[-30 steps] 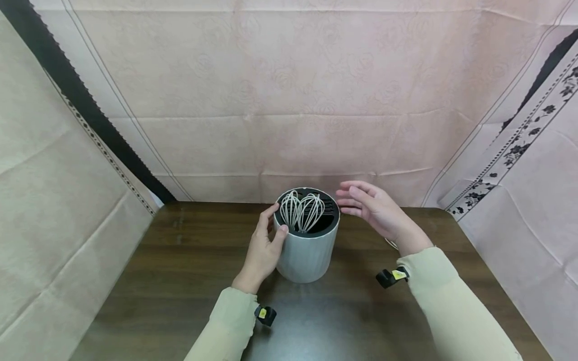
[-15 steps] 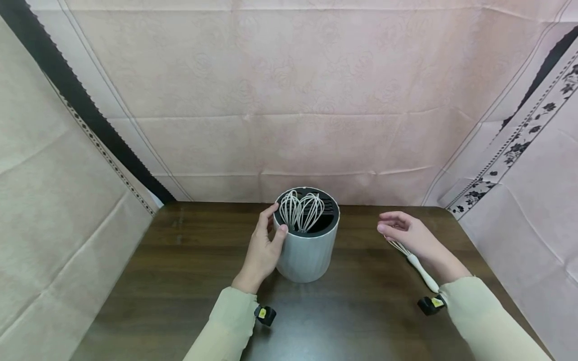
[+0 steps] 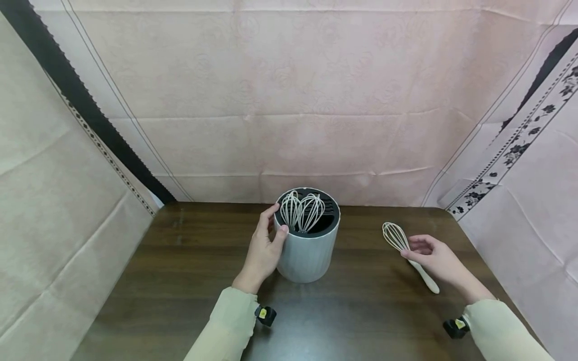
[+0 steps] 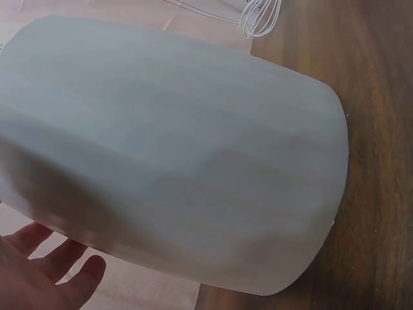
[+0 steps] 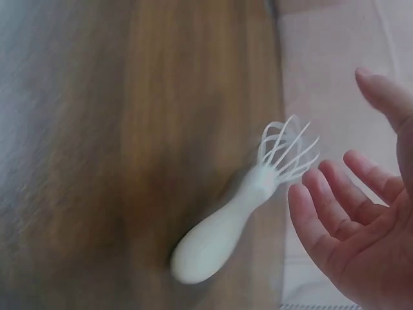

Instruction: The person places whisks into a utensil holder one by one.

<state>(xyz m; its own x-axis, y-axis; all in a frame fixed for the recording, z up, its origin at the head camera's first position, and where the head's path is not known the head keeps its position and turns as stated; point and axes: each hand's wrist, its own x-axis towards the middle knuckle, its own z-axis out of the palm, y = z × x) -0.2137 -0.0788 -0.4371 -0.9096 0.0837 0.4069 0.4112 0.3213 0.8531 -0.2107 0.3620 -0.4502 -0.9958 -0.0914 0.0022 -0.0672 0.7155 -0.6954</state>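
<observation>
Whisk (image 3: 423, 275) lies diagonally on a wooden table (image 3: 343, 321), handle near and right, wire head pointing far and left, short of the back edge; the right hand (image 3: 433, 256) hangs over it, thumb and fingers spread. Across open wood, the left hand (image 3: 261, 253), spread, rests against an upright utensil holder (image 3: 307, 256).

From above the near side of the worktop (image 3: 167, 281), the head view looks forward and down, reaching the far edge and both far corners. The left wrist view faces the container (image 4: 174, 148) very closely; the right wrist view, also near, shows the loose whisk (image 5: 237, 210). The head view shares both.
</observation>
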